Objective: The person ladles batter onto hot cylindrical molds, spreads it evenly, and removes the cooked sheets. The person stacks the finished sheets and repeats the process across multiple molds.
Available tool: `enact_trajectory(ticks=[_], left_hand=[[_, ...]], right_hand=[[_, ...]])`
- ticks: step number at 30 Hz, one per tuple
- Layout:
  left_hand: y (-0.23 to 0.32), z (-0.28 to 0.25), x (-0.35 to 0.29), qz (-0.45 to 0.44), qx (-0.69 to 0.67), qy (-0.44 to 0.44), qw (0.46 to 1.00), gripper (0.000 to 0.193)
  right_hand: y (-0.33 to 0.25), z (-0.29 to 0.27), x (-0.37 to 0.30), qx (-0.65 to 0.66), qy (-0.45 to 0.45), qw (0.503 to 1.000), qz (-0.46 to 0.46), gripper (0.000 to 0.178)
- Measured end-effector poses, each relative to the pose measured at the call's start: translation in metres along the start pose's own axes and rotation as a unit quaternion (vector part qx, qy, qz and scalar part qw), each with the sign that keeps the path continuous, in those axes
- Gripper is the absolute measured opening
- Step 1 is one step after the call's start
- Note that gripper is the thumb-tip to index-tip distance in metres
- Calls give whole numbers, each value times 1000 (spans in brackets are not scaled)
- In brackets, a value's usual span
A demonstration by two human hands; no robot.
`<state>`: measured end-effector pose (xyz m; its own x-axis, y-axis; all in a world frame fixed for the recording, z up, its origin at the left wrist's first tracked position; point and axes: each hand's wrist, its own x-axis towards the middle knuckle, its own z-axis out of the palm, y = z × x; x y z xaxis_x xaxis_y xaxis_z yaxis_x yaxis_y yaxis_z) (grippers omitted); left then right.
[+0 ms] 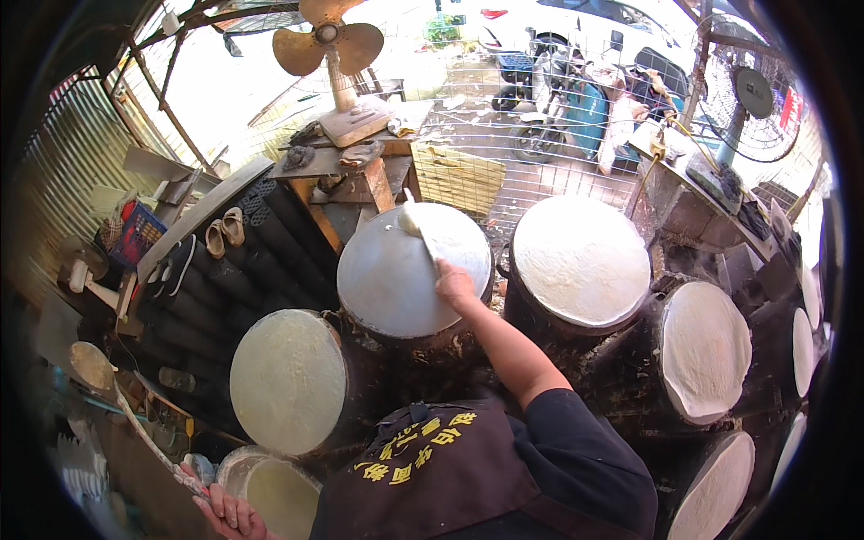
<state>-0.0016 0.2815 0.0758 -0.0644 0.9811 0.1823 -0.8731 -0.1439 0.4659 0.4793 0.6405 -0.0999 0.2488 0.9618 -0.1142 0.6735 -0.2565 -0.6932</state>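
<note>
My right hand (456, 285) is closed around a long pale scraper (427, 236), which reaches over the round grey griddle top (382, 274) in front of me. A small heap of whitish batter (411, 219) lies beside the scraper near the far part of that top. Low at the left, my left hand (229, 515) grips the handle of a long ladle. The ladle's round, batter-coated bowl (91, 367) is held up and away at the far left. Next to my left hand stands a wide pot (236, 468) with pale yellowish liquid in it.
Several round, pale-coated tops surround me: one at left (288, 382), one at front right (580, 261), another at right (706, 351). A fan (328, 40) stands on a wooden bench ahead. Beyond a wire fence (459, 135) are motorbikes. Shoes (224, 232) lie on dark corrugated sheeting.
</note>
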Motion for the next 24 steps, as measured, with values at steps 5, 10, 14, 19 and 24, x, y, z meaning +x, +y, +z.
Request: enact_trajectory(ticks=[5, 10, 14, 19, 24], left_hand=[[-60, 94, 15, 1, 18, 55, 998, 33], [-72, 80, -4, 78, 0, 11, 997, 35], [-94, 102, 11, 104, 2, 4, 995, 54], [-102, 98, 10, 111, -26, -2, 993, 54], [-103, 95, 7, 123, -29, -17, 992, 54]], right_hand=[[7, 12, 15, -3, -8, 998, -68, 43], [37, -35, 44, -5, 23, 994, -109, 44], [31, -15, 41, -13, -43, 992, -115, 48], [4, -34, 28, -35, -112, 977, -177, 54], [31, -67, 61, -48, -27, 988, -143, 49]])
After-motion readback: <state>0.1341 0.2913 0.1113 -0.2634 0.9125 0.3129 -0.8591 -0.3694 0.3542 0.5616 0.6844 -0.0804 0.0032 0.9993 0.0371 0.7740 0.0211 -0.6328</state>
